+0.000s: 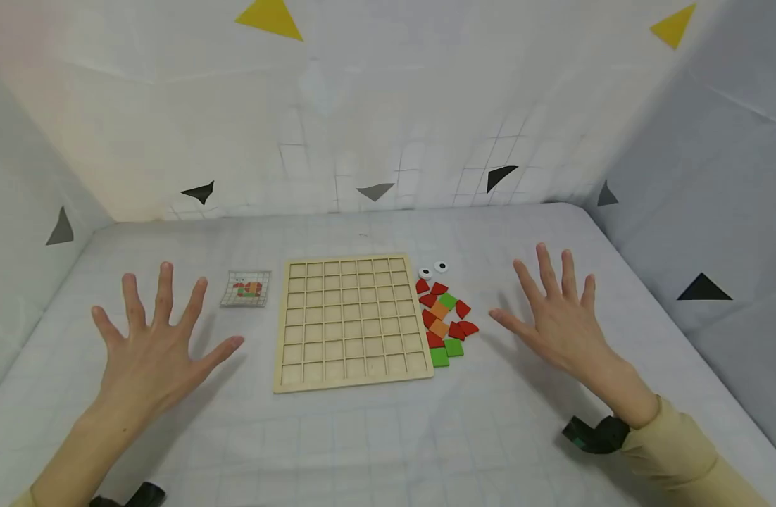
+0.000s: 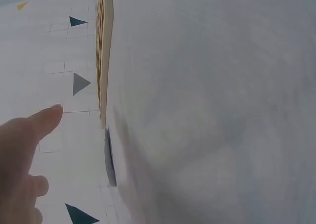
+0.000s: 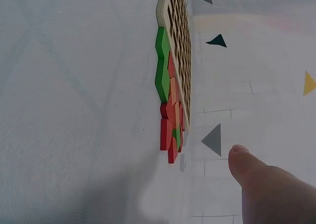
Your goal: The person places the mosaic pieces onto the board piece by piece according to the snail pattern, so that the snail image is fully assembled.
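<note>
My left hand [image 1: 150, 352] is held over the table with its fingers spread wide, holding nothing. Close to it lies a small picture card [image 1: 246, 289] with a red, orange and green figure on a grid. My right hand [image 1: 562, 324], likewise spread and holding nothing, hovers to the right of a heap of flat pieces. Between the hands lies a square wooden grid board [image 1: 356, 324] with bare compartments. Against its right edge are red quarter-round pieces [image 1: 467, 329], orange squares [image 1: 439, 328], green squares [image 1: 453, 348] and two white eye pieces [image 1: 441, 267].
A white cloth covers the table [image 1: 363, 443], with faint grid lines. White sheet walls rise at the back and both sides, bearing black, grey and yellow triangles. Black straps with cameras [image 1: 596, 434] sit at the wrists.
</note>
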`<move>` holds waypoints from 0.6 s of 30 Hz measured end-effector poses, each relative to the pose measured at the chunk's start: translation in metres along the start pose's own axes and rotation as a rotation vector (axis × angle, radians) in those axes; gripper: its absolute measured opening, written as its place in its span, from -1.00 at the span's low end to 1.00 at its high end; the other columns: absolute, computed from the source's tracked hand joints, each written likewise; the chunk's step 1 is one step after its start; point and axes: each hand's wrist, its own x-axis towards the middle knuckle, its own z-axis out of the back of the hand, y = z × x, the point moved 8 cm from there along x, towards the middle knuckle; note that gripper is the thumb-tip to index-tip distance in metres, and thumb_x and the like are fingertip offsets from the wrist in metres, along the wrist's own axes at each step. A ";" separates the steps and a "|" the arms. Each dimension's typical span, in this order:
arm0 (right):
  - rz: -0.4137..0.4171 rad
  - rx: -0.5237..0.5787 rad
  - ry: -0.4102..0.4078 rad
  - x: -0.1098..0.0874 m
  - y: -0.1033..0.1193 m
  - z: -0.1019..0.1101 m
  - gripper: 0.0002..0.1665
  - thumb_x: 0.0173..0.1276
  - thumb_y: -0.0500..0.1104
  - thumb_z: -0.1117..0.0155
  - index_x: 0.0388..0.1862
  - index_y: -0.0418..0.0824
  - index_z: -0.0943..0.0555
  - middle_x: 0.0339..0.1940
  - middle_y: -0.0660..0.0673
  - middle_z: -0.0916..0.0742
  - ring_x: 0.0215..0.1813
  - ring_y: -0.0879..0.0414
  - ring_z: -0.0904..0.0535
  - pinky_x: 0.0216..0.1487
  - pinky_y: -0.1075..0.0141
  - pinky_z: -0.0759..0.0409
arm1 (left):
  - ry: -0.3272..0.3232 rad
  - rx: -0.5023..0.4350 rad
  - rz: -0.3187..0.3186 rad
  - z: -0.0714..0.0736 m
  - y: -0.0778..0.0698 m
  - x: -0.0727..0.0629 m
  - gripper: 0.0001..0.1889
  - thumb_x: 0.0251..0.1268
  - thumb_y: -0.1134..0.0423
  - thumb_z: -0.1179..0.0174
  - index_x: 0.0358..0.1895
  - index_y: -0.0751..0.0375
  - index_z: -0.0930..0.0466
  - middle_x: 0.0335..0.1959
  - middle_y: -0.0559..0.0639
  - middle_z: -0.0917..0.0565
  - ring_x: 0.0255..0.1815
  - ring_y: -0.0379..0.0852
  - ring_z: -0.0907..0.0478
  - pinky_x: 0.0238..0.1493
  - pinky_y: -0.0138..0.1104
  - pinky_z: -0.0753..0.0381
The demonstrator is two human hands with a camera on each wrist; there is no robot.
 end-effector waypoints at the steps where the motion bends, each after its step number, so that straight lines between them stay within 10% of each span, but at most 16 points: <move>1: -0.001 -0.002 0.000 0.001 0.000 0.000 0.13 0.31 0.41 -0.18 0.65 -0.11 -0.03 0.67 -0.18 0.26 0.62 -0.33 0.49 0.36 -0.58 0.32 | -0.001 0.000 -0.001 0.000 -0.001 0.001 0.06 0.23 -0.49 -0.04 0.64 -0.02 0.15 0.61 0.06 0.59 0.54 0.42 0.69 0.21 0.61 0.52; 10: 0.005 0.036 -0.002 0.004 0.006 -0.003 0.03 0.32 0.36 -0.20 0.58 -0.17 -0.20 0.68 -0.23 0.11 0.63 -0.37 0.32 0.43 -0.51 0.23 | 0.124 -0.129 -0.035 -0.015 -0.022 0.004 0.14 0.21 -0.51 -0.05 0.65 0.02 0.30 0.62 0.15 0.52 0.56 0.51 0.49 0.44 0.40 0.45; 18: 0.085 0.171 -0.090 0.010 0.023 -0.007 -0.26 0.37 0.13 -0.28 0.39 -0.26 -0.45 0.54 -0.35 -0.32 0.49 -0.40 -0.21 0.41 -0.39 -0.13 | 0.330 -0.321 -0.063 -0.035 -0.048 -0.001 0.35 0.02 -0.59 -0.14 0.62 0.06 0.46 0.66 0.04 0.39 0.64 0.30 0.23 0.36 0.40 -0.12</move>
